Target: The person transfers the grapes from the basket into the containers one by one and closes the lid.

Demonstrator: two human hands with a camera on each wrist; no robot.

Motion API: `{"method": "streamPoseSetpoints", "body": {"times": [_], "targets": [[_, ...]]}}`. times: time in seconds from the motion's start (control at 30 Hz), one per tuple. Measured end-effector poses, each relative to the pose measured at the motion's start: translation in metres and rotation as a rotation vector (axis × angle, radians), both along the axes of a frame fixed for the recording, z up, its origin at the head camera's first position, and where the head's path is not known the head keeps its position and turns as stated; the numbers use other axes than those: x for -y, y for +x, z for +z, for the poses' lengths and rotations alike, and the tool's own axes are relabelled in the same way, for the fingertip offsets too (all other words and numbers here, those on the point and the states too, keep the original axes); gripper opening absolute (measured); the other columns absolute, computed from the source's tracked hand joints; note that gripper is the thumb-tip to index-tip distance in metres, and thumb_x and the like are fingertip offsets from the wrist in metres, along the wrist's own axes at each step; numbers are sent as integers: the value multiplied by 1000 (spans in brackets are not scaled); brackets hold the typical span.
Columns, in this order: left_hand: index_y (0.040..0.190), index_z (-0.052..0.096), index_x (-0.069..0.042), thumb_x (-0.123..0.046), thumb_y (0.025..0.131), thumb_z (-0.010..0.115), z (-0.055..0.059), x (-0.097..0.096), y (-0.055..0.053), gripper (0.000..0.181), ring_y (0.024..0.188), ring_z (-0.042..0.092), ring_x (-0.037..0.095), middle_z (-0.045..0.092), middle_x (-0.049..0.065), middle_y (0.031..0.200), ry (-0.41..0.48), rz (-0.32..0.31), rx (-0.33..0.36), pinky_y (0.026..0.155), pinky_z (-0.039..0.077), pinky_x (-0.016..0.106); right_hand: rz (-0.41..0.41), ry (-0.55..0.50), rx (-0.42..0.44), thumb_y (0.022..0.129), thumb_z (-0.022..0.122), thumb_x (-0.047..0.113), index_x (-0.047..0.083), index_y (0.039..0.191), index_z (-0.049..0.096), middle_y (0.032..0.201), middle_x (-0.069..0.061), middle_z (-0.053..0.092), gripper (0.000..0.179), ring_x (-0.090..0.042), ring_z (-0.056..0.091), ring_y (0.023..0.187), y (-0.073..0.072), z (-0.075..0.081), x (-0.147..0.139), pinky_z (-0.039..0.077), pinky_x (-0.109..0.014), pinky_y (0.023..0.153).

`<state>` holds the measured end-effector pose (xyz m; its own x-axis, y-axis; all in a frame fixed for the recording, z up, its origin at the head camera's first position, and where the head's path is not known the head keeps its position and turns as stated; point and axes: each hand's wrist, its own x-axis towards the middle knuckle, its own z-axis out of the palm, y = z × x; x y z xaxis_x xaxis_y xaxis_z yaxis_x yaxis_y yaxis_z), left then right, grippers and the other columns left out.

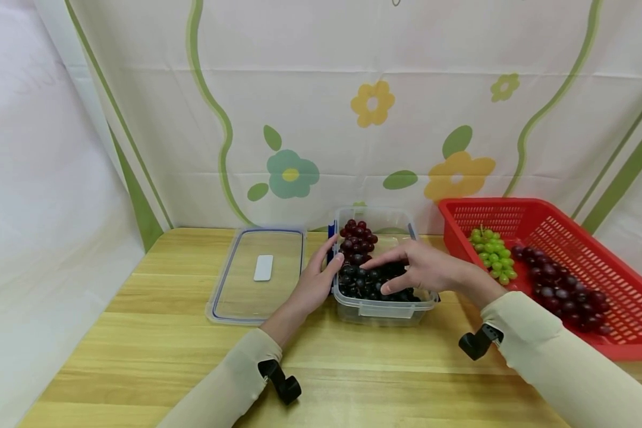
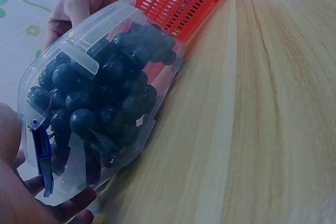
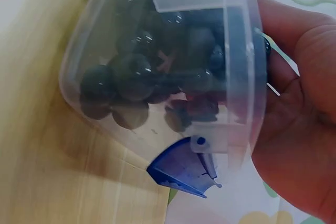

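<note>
A clear plastic food container (image 1: 387, 321) with blue latches stands on the table. Inside lie a bunch of black grapes (image 1: 361, 285) at the near side and a bunch of red grapes (image 1: 357, 241) behind, at the left. My left hand (image 1: 311, 282) rests against the container's left side, thumb by the rim; in the left wrist view its fingers (image 2: 73, 207) lie near a blue latch (image 2: 43, 161). My right hand (image 1: 425, 267) reaches over the rim with spread fingers, touching the black grapes. Part of that bunch is hidden beneath it.
The clear lid (image 1: 235, 303) with a blue seal lies left of the container, a white rectangle (image 1: 263, 267) at its middle. At the right, a red basket (image 1: 545, 208) holds green grapes (image 1: 493, 252) and dark red grapes (image 1: 562, 291). A flowered cloth (image 1: 326, 119) hangs behind.
</note>
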<state>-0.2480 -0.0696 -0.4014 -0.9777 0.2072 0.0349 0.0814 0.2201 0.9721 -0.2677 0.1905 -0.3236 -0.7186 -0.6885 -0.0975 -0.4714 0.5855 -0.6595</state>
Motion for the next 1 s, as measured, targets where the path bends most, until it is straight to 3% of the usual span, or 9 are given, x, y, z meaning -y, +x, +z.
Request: {"method": "streamPoseSetpoints", "body": {"times": [0.33, 0.63, 1.0], "targets": [[167, 31, -40, -46, 113, 47, 1, -1, -2, 57, 166, 15, 34, 20, -2, 179, 4, 7, -6, 129, 16, 72, -2, 30, -79, 90, 86, 33, 34, 147, 64, 155, -1, 61, 61, -32, 52, 148, 3, 3, 2, 43, -64, 118], [167, 31, -39, -45, 113, 47, 1, -1, -1, 57, 166, 15, 35, 19, 0, 179, 6, 3, -3, 129, 16, 71, -39, 24, -40, 90, 86, 36, 32, 151, 59, 159, -1, 56, 67, -35, 49, 150, 3, 4, 1, 42, -68, 117], [167, 29, -40, -46, 113, 46, 0, 0, 0, 57, 166, 13, 35, 17, -2, 179, 7, -8, 9, 128, 18, 72, -51, -15, 3, 92, 84, 32, 21, 155, 55, 159, -5, 55, 70, -35, 50, 149, 3, 4, 2, 41, -66, 119]]}}
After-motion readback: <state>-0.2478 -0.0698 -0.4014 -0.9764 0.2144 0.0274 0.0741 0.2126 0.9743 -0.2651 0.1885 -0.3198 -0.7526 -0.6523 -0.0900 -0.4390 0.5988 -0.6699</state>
